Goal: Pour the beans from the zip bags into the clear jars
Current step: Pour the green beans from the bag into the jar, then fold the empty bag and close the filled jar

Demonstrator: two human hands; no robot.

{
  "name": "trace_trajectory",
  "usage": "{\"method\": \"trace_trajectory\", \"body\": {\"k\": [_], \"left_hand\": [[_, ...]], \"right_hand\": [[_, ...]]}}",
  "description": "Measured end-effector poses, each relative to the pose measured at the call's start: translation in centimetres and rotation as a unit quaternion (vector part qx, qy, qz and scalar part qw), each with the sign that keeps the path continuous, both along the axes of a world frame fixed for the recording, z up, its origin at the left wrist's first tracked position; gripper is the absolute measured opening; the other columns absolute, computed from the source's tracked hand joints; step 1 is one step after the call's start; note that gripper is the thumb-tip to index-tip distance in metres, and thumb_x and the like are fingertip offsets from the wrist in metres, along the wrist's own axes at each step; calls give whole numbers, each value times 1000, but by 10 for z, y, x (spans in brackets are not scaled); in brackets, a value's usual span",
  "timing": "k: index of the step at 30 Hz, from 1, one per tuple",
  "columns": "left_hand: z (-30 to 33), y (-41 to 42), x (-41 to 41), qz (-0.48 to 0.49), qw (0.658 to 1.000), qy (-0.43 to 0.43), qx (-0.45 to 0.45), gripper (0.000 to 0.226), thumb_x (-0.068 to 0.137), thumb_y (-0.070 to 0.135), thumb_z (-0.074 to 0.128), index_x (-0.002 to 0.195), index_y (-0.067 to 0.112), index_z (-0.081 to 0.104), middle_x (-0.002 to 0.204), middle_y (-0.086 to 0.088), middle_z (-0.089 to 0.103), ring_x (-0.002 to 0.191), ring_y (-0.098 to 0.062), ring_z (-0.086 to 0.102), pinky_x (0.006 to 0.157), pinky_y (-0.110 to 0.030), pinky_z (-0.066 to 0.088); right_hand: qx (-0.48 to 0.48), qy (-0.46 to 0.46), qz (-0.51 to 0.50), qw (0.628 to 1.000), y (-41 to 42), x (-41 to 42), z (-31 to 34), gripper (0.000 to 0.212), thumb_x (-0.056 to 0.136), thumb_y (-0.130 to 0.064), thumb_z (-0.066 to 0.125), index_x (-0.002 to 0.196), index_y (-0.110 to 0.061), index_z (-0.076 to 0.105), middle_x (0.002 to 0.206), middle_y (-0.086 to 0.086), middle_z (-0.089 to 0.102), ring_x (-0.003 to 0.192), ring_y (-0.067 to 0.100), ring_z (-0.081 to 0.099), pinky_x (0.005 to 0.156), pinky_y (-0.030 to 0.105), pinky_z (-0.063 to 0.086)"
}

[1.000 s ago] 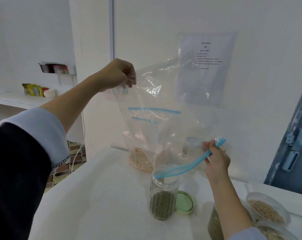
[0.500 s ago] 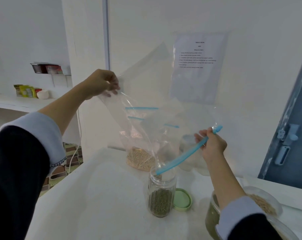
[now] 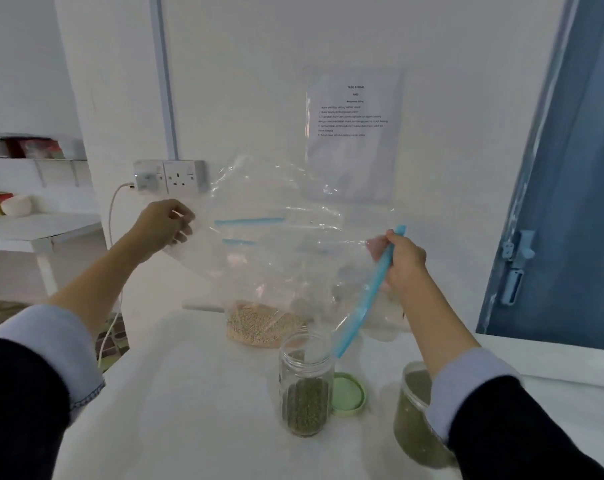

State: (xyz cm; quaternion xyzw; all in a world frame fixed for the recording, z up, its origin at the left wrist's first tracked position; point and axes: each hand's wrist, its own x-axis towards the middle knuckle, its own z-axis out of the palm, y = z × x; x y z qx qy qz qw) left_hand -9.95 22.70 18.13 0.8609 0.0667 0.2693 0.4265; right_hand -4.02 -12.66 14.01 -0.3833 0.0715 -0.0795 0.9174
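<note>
Holding an empty clear zip bag (image 3: 286, 258) up over the white counter (image 3: 189, 393): left hand (image 3: 163, 225) pinching the bag's closed bottom corner at the left, right hand (image 3: 402, 259) gripping the blue zip strip (image 3: 370, 296) at the right. Strip slanting down and left, its lower end just above the mouth of an open clear jar (image 3: 305, 382). Jar upright at counter centre, about half full of green beans. Pale green lid (image 3: 347, 393) lying flat, touching the jar's right side.

Noted behind the held bag, seen through the film: second zip bag (image 3: 262, 323) standing at the far counter edge with pale beans in its bottom, blue zip lines higher up. View of it partly blurred by the plastic in front.

Noted at near right: larger clear container (image 3: 411, 420) of green beans, partly hidden by the right sleeve (image 3: 467, 386).

On the far wall: printed sheet (image 3: 352, 133) in a plastic sleeve, text too small to read; double wall socket (image 3: 170, 176) at left with a white cable (image 3: 112, 220) plugged in. Blue door (image 3: 570, 202) at far right. White shelf (image 3: 34, 226) at far left.
</note>
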Motion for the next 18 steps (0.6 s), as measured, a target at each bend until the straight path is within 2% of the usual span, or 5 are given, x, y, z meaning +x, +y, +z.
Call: {"method": "trace_trajectory", "body": {"k": [4, 8, 11, 14, 18], "left_hand": [[-5, -24, 18, -11, 1000, -1, 18, 13, 93, 4, 55, 106, 0, 55, 72, -10, 62, 51, -17, 51, 54, -25, 40], [-11, -68, 35, -46, 998, -21, 26, 29, 96, 16, 54, 121, 2, 53, 113, -18, 62, 80, -26, 58, 73, -32, 46], [-1, -129, 23, -159, 984, -65, 46, 46, 94, 50, 44, 125, 17, 53, 129, -4, 55, 111, -20, 54, 92, -30, 39], [17, -198, 1, -344, 937, -53, -22, 78, 66, 88, 41, 122, 34, 50, 132, 11, 55, 121, -10, 54, 97, -27, 42], [20, -293, -5, -369, 925, -87, 10, 73, 69, 57, 69, 130, 27, 44, 128, 15, 57, 114, -2, 58, 88, -19, 49]], "right_hand": [[41, -48, -12, 998, -37, -10, 18, 28, 91, 12, 41, 67, -2, 44, 43, 8, 50, 32, 15, 55, 38, 19, 47], [106, -108, -42, 988, -73, -17, 32, 25, 91, 18, 36, 79, -3, 44, 73, 13, 44, 35, 14, 57, 42, 22, 51], [122, -119, -60, 984, -101, -17, 35, 21, 88, 20, 40, 80, 2, 48, 85, 18, 46, 57, 27, 65, 49, 27, 56], [147, -136, -74, 977, -132, -17, 42, 9, 88, 16, 51, 90, 9, 55, 88, 21, 59, 75, 27, 65, 66, 30, 60], [126, -153, -106, 974, -173, -16, 52, 11, 91, 7, 55, 81, 4, 54, 80, 15, 57, 75, 20, 61, 71, 30, 58]]}}
